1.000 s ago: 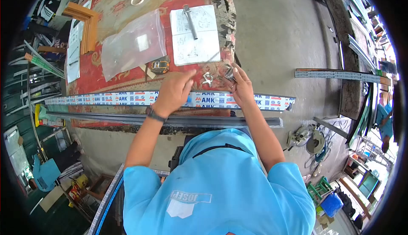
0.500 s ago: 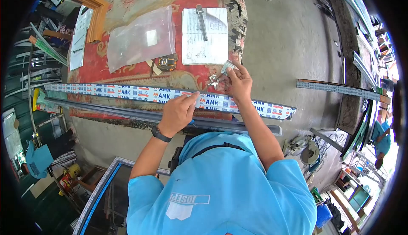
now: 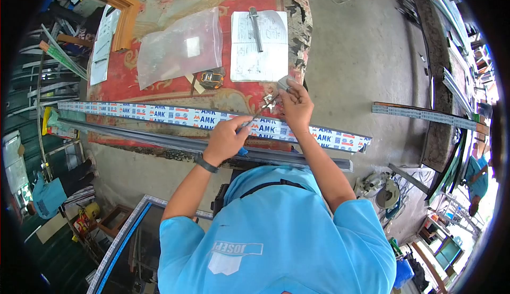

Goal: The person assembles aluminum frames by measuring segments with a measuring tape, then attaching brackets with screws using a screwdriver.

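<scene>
My left hand is closed around a thin tool with a blue end, above the long profile wrapped in printed AMK film. Its slender shaft points up and right toward several small shiny metal pieces on the red patterned carpet. Just beyond the profile, my right hand pinches a small grey metal piece; the fingers partly cover it. A second, dark profile lies nearer my body, parallel to the first.
On the carpeted table are a tape measure, a clear plastic bag, a paper sheet with a metal bar, and a wooden corner sample. A circular saw stands on the floor at right.
My left hand has turned, and the tool's shaft now shows pointing at the shiny pieces. My right hand has shifted slightly lower and left, its fingers curled more around the grey piece.
</scene>
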Tool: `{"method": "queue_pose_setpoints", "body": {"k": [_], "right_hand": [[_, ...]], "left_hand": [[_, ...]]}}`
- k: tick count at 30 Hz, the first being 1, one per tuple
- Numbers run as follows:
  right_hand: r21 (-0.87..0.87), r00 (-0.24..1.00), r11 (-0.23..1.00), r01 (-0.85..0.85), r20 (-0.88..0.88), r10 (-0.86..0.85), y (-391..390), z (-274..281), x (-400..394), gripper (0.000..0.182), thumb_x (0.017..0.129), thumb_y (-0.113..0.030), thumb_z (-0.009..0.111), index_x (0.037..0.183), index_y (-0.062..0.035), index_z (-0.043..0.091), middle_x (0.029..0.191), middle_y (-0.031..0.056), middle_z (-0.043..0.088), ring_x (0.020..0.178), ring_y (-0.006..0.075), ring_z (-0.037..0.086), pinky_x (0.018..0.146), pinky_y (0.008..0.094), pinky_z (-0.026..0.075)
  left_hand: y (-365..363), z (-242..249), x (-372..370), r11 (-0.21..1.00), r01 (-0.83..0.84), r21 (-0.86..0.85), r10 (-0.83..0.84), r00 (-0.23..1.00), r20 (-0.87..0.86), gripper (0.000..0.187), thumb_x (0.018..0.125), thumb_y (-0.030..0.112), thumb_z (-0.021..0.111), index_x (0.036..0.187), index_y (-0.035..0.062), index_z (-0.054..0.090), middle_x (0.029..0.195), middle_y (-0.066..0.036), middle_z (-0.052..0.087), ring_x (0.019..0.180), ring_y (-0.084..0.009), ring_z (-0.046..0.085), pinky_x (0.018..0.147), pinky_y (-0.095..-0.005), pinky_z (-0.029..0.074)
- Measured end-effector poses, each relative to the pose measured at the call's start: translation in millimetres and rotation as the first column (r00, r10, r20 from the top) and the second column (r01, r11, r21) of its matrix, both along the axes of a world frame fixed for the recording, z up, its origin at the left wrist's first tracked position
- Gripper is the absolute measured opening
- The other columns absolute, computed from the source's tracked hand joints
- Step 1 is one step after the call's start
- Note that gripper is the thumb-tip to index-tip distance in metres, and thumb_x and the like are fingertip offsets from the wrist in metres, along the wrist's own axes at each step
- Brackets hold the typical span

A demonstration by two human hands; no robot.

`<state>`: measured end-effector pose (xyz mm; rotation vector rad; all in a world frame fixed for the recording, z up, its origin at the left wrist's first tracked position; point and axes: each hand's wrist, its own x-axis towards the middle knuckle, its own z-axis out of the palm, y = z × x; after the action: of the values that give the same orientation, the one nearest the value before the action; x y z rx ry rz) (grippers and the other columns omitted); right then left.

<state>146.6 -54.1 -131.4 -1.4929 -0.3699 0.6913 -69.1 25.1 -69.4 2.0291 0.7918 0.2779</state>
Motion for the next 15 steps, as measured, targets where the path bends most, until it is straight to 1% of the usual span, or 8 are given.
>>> {"method": "queue_pose_setpoints", "body": {"k": [1, 2, 3, 4, 7, 9, 13, 15], "right_hand": [[0.03, 1.0, 0.999, -0.028, -0.014, 0.028, -2, -3, 2, 0.04, 0.094, 0.003, 0.073, 0.133, 0.0038, 0.061, 0.109, 0.0099, 0.07, 0.098, 0.0106, 0.069, 0.082, 0.0228, 0.057], [0.059, 0.998, 0.997, -0.054, -0.027, 0.056, -4, -4, 5, 0.038, 0.095, 0.003, 0.073, 0.131, 0.0041, 0.062, 0.111, 0.0111, 0.071, 0.101, 0.012, 0.07, 0.083, 0.0239, 0.058], [0.089, 0.996, 0.993, -0.08, -0.039, 0.083, -5, -4, 7, 0.035, 0.095, 0.004, 0.072, 0.129, 0.0043, 0.062, 0.113, 0.0124, 0.072, 0.105, 0.0134, 0.07, 0.085, 0.025, 0.059], [0.093, 0.992, 0.991, -0.096, -0.067, 0.103, -5, -3, 9, 0.034, 0.095, 0.004, 0.072, 0.127, 0.0044, 0.062, 0.113, 0.0124, 0.072, 0.105, 0.0137, 0.07, 0.085, 0.0249, 0.059], [0.118, 0.979, 0.983, -0.139, -0.136, 0.155, -14, -2, 6, 0.03, 0.096, 0.003, 0.072, 0.124, 0.0043, 0.062, 0.115, 0.0124, 0.071, 0.107, 0.0144, 0.07, 0.085, 0.0251, 0.059], [0.173, 0.964, 0.967, -0.184, -0.158, 0.212, -15, -6, -3, 0.028, 0.097, 0.003, 0.071, 0.123, 0.0041, 0.062, 0.116, 0.0122, 0.07, 0.108, 0.0148, 0.07, 0.086, 0.0255, 0.058], [0.283, 0.96, 0.951, -0.129, -0.204, 0.191, -14, 2, -22, 0.022, 0.099, 0.004, 0.068, 0.117, 0.0025, 0.056, 0.113, 0.0103, 0.067, 0.107, 0.0147, 0.068, 0.091, 0.0276, 0.056], [0.312, 0.953, 0.942, -0.122, -0.228, 0.199, -13, 11, -27, 0.039, 0.095, 0.008, 0.068, 0.125, -0.0011, 0.045, 0.12, 0.0147, 0.063, 0.109, 0.0193, 0.067, 0.092, 0.0312, 0.056]], "left_hand": [[7, -6, -3, 0.866, -0.071, -0.495, 0.091, 0.996, 0.017, 0.025, 0.099, 0.011, 0.064, 0.123, 0.0058, 0.07, 0.08, -0.007, 0.066, 0.067, -0.0189, 0.065, 0.057, -0.034, 0.05], [18, -9, -6, 0.5, -0.103, -0.86, 0.178, 0.984, -0.014, 0.024, 0.1, 0.012, 0.063, 0.122, 0.0058, 0.069, 0.082, -0.004, 0.067, 0.067, -0.0156, 0.063, 0.057, -0.0308, 0.05], [25, -13, -12, 0.001, -0.085, -0.996, 0.238, 0.968, -0.082, 0.022, 0.101, 0.013, 0.063, 0.121, 0.0057, 0.068, 0.085, -0.001, 0.068, 0.067, -0.0124, 0.062, 0.057, -0.0277, 0.049], [25, -25, -19, -0.005, -0.034, -0.999, 0.201, 0.979, -0.034, 0.021, 0.103, 0.019, 0.064, 0.119, 0.005, 0.064, 0.091, 0.0, 0.068, 0.069, -0.007, 0.058, 0.057, -0.0244, 0.048], [12, -11, -2, 0.595, -0.088, -0.799, 0.052, 0.996, -0.071, 0.024, 0.099, 0.019, 0.071, 0.116, 0.0036, 0.064, 0.081, -0.001, 0.063, 0.065, -0.007, 0.056, 0.058, -0.0218, 0.047], [13, -13, 5, 0.81, -0.077, -0.582, 0.042, 0.996, -0.073, 0.018, 0.096, 0.016, 0.075, 0.099, 0.002, 0.066, 0.078, -0.002, 0.066, 0.066, -0.008, 0.058, 0.059, -0.0269, 0.048], [23, -13, 9, 0.985, -0.059, -0.164, 0.037, 0.991, -0.132, 0.02, 0.091, 0.016, 0.078, 0.085, 0.001, 0.066, 0.073, -0.009, 0.07, 0.066, -0.0186, 0.066, 0.061, -0.0349, 0.05], [33, -10, 4, 0.999, 0.024, -0.028, -0.028, 0.986, -0.167, 0.019, 0.089, 0.017, 0.078, 0.087, 0.0022, 0.067, 0.076, -0.013, 0.071, 0.067, -0.0256, 0.069, 0.062, -0.0365, 0.05]]}}
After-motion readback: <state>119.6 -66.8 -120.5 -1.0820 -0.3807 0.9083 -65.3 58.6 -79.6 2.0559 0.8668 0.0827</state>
